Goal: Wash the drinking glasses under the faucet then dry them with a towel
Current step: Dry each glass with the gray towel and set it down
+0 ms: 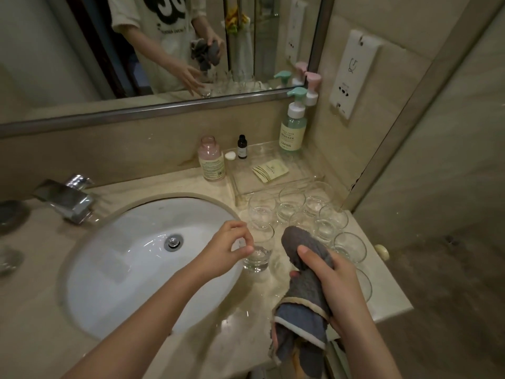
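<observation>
Beside sink (82, 258), glasses (289, 203) on countertop (246, 310)

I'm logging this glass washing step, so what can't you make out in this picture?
- Head view: right hand and grey towel cover part of the nearest glasses.
- Left hand hides one glass's rim; grip unclear.
- Faucet spout opening faces away.
- Pump bottle small print unreadable.

Drinking glasses (292, 206) stand on the counter (254, 296) right of the sink (136, 242), faucet (68, 198) behind-left.
</observation>
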The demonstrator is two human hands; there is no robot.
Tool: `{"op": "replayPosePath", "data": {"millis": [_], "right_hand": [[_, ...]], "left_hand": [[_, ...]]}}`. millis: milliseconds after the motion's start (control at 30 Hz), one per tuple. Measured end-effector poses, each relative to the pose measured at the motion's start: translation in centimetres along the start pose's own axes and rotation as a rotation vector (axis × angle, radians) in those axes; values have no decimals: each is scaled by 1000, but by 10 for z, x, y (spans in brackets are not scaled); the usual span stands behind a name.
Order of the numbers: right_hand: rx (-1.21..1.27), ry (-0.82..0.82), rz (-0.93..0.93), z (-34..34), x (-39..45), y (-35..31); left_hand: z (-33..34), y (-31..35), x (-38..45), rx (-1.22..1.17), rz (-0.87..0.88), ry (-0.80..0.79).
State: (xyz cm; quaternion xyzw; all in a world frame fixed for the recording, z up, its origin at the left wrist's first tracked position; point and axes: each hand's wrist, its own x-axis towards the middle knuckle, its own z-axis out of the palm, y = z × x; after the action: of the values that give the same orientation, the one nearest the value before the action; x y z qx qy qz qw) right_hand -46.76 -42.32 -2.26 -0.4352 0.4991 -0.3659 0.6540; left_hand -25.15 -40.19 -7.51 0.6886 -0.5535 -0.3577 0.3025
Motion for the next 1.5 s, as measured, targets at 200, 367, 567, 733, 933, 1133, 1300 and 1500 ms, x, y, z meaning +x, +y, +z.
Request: {"op": "replayPosePath", "data": {"millis": [200, 367, 567, 733, 933, 1133, 1300, 1500], "right_hand": [[-88, -51, -146, 17, -5, -8], [-87, -163, -267, 41, -15, -18], [-66, -206, -376, 72, -29, -21], [-88, -193, -555, 87, -43, -33], [-45, -227, -686, 98, -49, -45], [62, -328, -621, 101, -56, -61], [175, -387, -550, 101, -60, -67], [114, -354, -647, 110, -62, -69]], "left_hand": [[-30, 42, -40, -421, 50, 129], [-49, 67, -66, -739, 102, 149], [-45, 98, -80, -749, 222, 451], [-42, 120, -89, -523, 339, 553], [-58, 127, -98, -575, 434, 576], [-67, 133, -109, -752, 479, 484], [-71, 137, -110, -714, 498, 506], [-67, 134, -107, -337, 606, 780]]}}
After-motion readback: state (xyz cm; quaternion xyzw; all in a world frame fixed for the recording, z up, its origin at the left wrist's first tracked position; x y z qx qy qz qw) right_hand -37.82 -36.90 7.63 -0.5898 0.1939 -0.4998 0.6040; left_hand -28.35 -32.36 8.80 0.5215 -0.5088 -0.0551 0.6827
